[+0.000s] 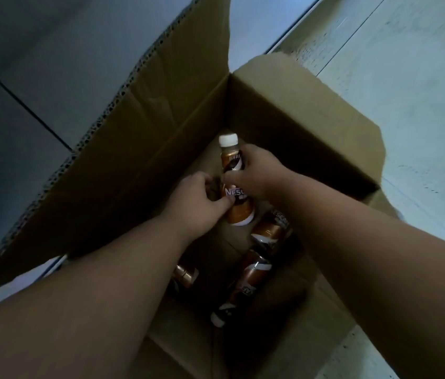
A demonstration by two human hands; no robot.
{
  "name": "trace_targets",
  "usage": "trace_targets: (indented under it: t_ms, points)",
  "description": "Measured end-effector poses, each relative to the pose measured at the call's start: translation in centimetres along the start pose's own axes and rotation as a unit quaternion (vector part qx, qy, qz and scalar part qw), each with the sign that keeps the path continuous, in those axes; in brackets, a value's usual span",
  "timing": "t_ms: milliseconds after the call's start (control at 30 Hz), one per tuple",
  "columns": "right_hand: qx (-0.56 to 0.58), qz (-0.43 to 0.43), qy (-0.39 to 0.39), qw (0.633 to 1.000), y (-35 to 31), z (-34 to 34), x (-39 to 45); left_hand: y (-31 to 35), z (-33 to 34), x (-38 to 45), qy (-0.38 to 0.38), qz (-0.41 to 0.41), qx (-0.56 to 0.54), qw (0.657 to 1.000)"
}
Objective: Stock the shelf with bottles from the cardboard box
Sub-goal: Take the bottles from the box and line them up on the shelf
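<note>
An open cardboard box [139, 149] sits on the floor, seen from above. Inside it, both my hands hold one brown coffee bottle [239, 212] with a white cap, its cap pointing away from me. My left hand [199, 198] grips the bottle's lower body from the left, thumb across the label. My right hand [259, 173] grips its upper body from the right. Three more brown bottles lie on the box bottom: one [270, 228] under my right wrist, one [246, 283] nearer me, one [185, 274] partly hidden by my left forearm.
The box's tall left flap [106, 119] stands up and the far right flap [311, 105] leans outward. Pale tiled floor [407, 77] lies to the right and dark tiles [10, 119] to the left. No shelf is in view.
</note>
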State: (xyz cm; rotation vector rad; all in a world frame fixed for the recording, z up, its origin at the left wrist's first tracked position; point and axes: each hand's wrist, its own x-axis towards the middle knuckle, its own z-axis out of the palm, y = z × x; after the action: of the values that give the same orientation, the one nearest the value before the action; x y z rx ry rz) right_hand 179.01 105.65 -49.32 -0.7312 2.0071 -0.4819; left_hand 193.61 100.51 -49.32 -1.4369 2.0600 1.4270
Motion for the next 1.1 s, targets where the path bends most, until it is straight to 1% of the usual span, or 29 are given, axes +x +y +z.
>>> trace_targets:
  t_ms: [67,100,167,267,400,533,667,800,933,967,1033,1100]
  points:
    - [0.121,-0.005,0.017,0.993,-1.9,-1.9,-3.5,1.7,-1.1,-2.6,-0.037,-0.005,-0.04,0.999]
    - [0.154,-0.018,0.036,0.987,-2.9,-2.8,-5.1,2.5,-1.7,-4.1,-0.048,0.003,-0.055,0.997]
    - [0.18,-0.053,0.069,0.98,-5.3,-4.9,-8.5,4.4,-3.3,-7.4,-0.043,0.043,-0.066,0.996]
    - [0.202,-0.111,0.103,0.968,-9.3,-8.0,-13.5,7.6,-6.8,-12.8,-0.002,0.118,-0.077,0.99]
    - [0.253,-0.182,0.152,0.938,-15.6,-11.1,-19.6,11.2,-11.9,-19.4,0.055,0.193,-0.079,0.976]
    - [0.275,-0.246,0.18,0.912,-21.1,-12.6,-23.3,12.8,-15.9,-23.1,0.113,0.25,-0.103,0.956]
    - [0.276,-0.28,0.188,0.9,-24.5,-13.6,-22.9,13.0,-19.3,-22.8,0.141,0.269,-0.099,0.948]
    - [0.232,-0.298,0.213,0.901,-27.8,-15.9,-20.5,15.1,-23.7,-19.3,0.223,0.276,-0.023,0.935]
    - [0.214,-0.328,0.248,0.886,-31.7,-19.2,-17.1,19.1,-27.4,-15.0,0.28,0.279,0.055,0.917]
    - [0.213,-0.335,0.253,0.882,-32.8,-20.1,-16.1,20.0,-28.2,-13.9,0.299,0.272,0.063,0.913]
    - [0.211,-0.344,0.258,0.878,-34.7,-21.8,-13.8,21.4,-29.5,-11.4,0.332,0.263,0.045,0.905]
    - [0.208,-0.346,0.255,0.879,-36.2,-23.0,-11.1,22.3,-30.4,-8.9,0.357,0.265,0.04,0.895]
